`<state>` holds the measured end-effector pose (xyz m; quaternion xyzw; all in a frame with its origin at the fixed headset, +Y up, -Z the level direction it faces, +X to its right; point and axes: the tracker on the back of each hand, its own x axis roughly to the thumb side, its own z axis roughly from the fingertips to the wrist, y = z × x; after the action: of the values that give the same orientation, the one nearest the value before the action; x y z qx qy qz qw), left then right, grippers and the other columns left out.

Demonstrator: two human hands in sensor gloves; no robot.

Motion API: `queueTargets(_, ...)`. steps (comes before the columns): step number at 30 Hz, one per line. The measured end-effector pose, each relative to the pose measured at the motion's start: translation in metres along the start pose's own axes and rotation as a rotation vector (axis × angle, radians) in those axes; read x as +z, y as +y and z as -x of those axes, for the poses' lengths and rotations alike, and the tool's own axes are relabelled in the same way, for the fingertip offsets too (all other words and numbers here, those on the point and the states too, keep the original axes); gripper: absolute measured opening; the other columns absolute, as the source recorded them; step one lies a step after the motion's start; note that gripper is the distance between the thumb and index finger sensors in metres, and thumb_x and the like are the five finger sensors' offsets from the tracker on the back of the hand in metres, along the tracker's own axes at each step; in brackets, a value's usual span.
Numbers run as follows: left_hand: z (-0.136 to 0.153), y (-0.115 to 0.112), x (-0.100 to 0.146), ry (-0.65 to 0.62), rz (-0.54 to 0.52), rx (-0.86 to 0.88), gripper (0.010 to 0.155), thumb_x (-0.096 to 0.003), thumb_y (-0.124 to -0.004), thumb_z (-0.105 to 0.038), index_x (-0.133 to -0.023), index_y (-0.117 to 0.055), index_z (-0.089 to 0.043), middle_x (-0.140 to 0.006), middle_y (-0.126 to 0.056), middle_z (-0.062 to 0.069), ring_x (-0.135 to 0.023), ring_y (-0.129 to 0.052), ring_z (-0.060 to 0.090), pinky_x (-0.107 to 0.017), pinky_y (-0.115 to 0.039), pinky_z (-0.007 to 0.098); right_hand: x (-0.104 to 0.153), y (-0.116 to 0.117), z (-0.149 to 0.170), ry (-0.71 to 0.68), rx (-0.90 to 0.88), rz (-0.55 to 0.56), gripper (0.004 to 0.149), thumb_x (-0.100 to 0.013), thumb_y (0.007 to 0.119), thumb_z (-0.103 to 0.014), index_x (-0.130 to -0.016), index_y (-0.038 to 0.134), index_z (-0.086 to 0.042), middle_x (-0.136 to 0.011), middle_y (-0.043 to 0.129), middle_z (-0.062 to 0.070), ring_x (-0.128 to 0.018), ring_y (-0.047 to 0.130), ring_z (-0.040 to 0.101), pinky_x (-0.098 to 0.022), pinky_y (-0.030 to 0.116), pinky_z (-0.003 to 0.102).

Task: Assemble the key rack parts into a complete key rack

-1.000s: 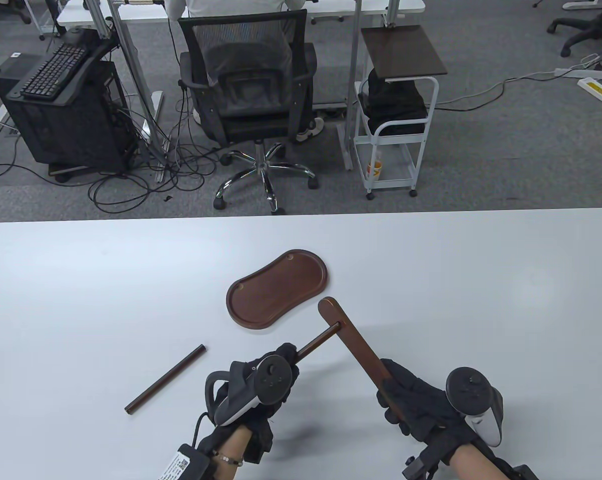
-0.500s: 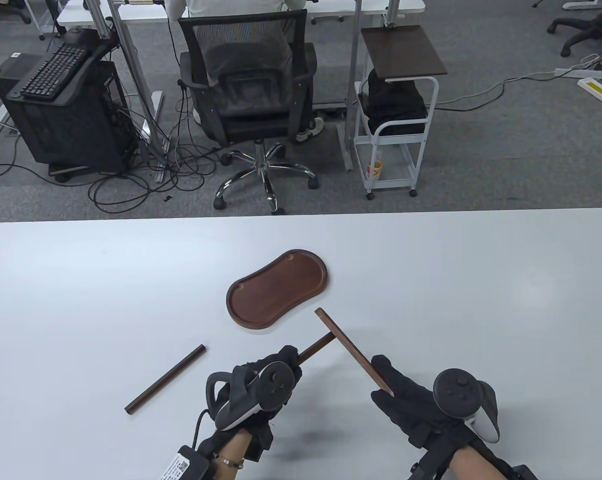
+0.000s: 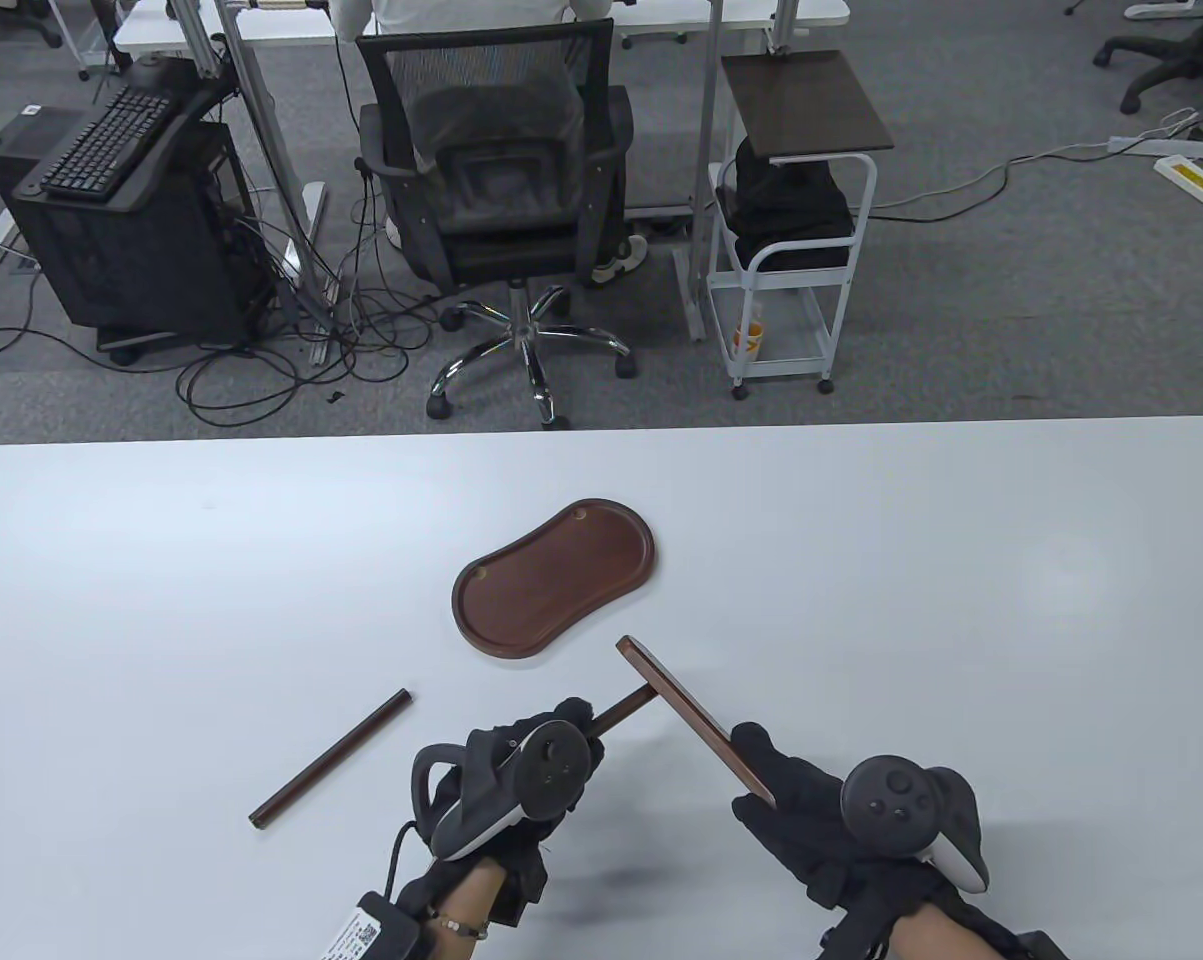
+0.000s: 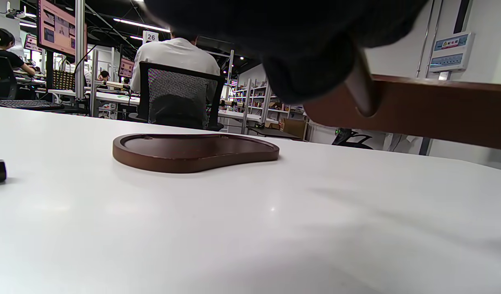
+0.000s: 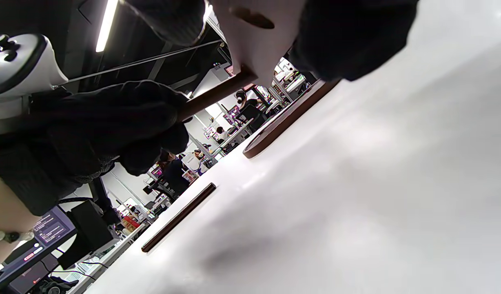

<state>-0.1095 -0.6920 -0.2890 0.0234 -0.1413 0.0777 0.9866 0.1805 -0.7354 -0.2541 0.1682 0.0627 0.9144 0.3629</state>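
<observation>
My left hand [image 3: 546, 745] grips a dark wooden rod [image 3: 626, 705] whose far end meets the flat wooden crossbar [image 3: 686, 712]. My right hand [image 3: 791, 800] grips the crossbar's near end and holds it tilted above the table. In the left wrist view the rod [image 4: 362, 92] enters a hole in the crossbar [image 4: 434, 110]. The bean-shaped wooden base [image 3: 551, 577] lies flat on the table beyond both hands. A second rod [image 3: 331, 758] lies loose on the table left of my left hand; it also shows in the right wrist view [image 5: 179, 217].
The white table [image 3: 961, 560] runs wide around the parts. Beyond its far edge stand an office chair [image 3: 496, 200], a white cart [image 3: 796, 220] and a computer tower [image 3: 121, 220] on the floor.
The crossbar has turned from face-up toward edge-on and moved left and nearer. My right hand moved left with it. The rod shows shorter between my left hand and the crossbar.
</observation>
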Motion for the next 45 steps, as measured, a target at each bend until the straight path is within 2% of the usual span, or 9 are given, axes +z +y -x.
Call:
queueTargets(9,-0.001,0.0,0.001,0.023,-0.036,0.009,0.048,-0.0533,-0.074,-0.049,-0.094,-0.072,-0.024,-0.071,-0.1,-0.008,-0.033,-0.099,0.0,-0.024,-0.091,0.026,0.0,0.0,0.0,-0.013,0.002,0.005,0.063,-0.058,0.065,-0.047,-0.112,0.048,-0.02,-0.08,0.084,0.023,-0.033,0.09,0.035,-0.01,0.08,0.031)
queueTargets(17,-0.002,0.0,0.001,0.034,-0.041,0.027,0.048,-0.0537,-0.073,-0.049,-0.095,-0.071,-0.026,-0.074,-0.1,-0.007,-0.04,-0.101,0.003,-0.029,-0.092,0.028,0.0,0.001,0.001,-0.01,-0.001,0.017,0.062,-0.058,0.064,-0.047,-0.112,0.049,-0.02,-0.08,0.083,0.023,-0.034,0.09,0.035,-0.011,0.08,0.031)
queueTargets(22,0.0,0.0,0.001,0.057,-0.055,0.106,0.048,-0.0547,-0.071,-0.049,-0.097,-0.07,-0.028,-0.083,-0.098,-0.003,-0.052,-0.104,0.008,-0.038,-0.092,0.032,0.001,0.001,0.001,-0.004,0.003,0.038,0.061,-0.058,0.063,-0.047,-0.112,0.05,-0.02,-0.08,0.084,0.023,-0.034,0.09,0.035,-0.011,0.08,0.031)
queueTargets(24,0.001,0.001,0.002,0.054,-0.06,0.129,0.051,-0.0553,-0.069,-0.05,-0.102,-0.065,-0.028,-0.09,-0.094,-0.001,-0.06,-0.104,0.011,-0.044,-0.092,0.035,0.001,0.002,0.001,0.001,-0.001,0.037,0.061,-0.058,0.063,-0.047,-0.112,0.05,-0.02,-0.08,0.084,0.023,-0.034,0.09,0.035,-0.011,0.08,0.031)
queueTargets(28,-0.002,0.003,0.004,0.019,-0.089,0.095,0.053,-0.0558,-0.067,-0.05,-0.104,-0.061,-0.029,-0.098,-0.089,-0.001,-0.07,-0.102,0.013,-0.05,-0.09,0.039,0.001,0.0,0.001,0.01,-0.002,0.052,0.061,-0.059,0.062,-0.046,-0.112,0.051,-0.02,-0.08,0.083,0.023,-0.035,0.09,0.035,-0.012,0.08,0.032)
queueTargets(35,-0.003,0.007,0.005,-0.009,-0.101,0.139,0.058,-0.0566,-0.062,-0.052,-0.109,-0.05,-0.029,-0.113,-0.072,0.001,-0.096,-0.086,0.023,-0.066,-0.077,0.05,0.001,-0.003,0.002,0.033,-0.013,0.073,0.06,-0.059,0.062,-0.045,-0.112,0.052,-0.018,-0.081,0.082,0.023,-0.037,0.089,0.036,-0.014,0.08,0.034)
queueTargets(41,0.002,0.021,0.008,-0.019,-0.14,0.213,0.059,-0.057,-0.059,-0.053,-0.11,-0.049,-0.03,-0.117,-0.064,0.002,-0.103,-0.078,0.026,-0.071,-0.072,0.054,0.001,-0.006,0.003,0.041,-0.045,0.09,0.06,-0.06,0.061,-0.044,-0.112,0.052,-0.017,-0.082,0.082,0.023,-0.038,0.089,0.037,-0.015,0.081,0.034)
queueTargets(45,0.017,0.038,0.012,0.009,-0.183,0.28,0.059,-0.0573,-0.057,-0.054,-0.111,-0.048,-0.03,-0.119,-0.062,0.003,-0.105,-0.075,0.028,-0.072,-0.07,0.055,0.002,-0.01,0.006,0.06,-0.06,0.118,0.06,-0.06,0.061,-0.044,-0.112,0.051,-0.016,-0.083,0.081,0.024,-0.039,0.088,0.038,-0.015,0.081,0.035)
